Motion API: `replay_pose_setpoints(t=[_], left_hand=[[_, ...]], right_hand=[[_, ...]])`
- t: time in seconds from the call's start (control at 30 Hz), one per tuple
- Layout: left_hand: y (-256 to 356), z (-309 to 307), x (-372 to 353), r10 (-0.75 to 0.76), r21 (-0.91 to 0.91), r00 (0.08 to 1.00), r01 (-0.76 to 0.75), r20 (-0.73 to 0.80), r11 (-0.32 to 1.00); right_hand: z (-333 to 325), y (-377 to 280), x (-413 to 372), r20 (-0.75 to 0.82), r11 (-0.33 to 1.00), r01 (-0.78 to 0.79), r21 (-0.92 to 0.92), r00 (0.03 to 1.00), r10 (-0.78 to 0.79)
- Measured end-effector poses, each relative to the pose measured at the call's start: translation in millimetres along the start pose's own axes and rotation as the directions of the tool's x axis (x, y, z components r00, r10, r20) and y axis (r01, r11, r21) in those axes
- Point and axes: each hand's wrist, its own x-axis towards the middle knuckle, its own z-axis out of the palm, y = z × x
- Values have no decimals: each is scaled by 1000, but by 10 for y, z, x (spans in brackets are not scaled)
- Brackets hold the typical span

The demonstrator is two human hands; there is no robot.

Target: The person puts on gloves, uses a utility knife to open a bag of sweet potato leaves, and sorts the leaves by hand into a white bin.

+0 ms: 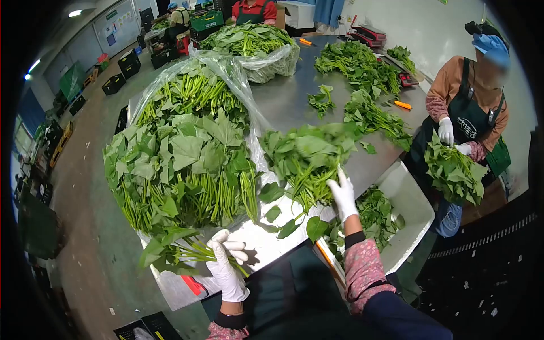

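Note:
My left hand (227, 266), in a white glove, is closed around the stems of a small bunch of leafy greens (184, 251) at the table's near edge. Its leaves point left. My gloved right hand (343, 195) grips the right side of a larger bunch of leafy greens (309, 161), whose upper leaves are blurred by motion. Some of the right fingers are hidden by the stems. Left of that bunch lies a big heap of long-stemmed greens (187, 158), partly on clear plastic sheeting (253, 116).
A white foam box (411, 195) with loose leaves stands beside my right forearm. A red-and-grey tool (194, 286) lies near my left hand. More greens (360, 68), an orange-handled tool (403, 105) and red scales (371, 37) are farther back. At right, a co-worker (470, 107) holds greens.

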Motion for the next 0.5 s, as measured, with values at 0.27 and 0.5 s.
replay_pose_setpoints(t=[0.27, 0.5], left_hand=[[-262, 8, -173, -112, -8, 992, 112, 65, 994], [-293, 68, -263, -162, 12, 982, 162, 97, 987]], right_hand=[[-393, 55, 50, 43, 866, -214, 453, 975, 219], [9, -362, -19, 222, 981, 66, 182, 969, -106]])
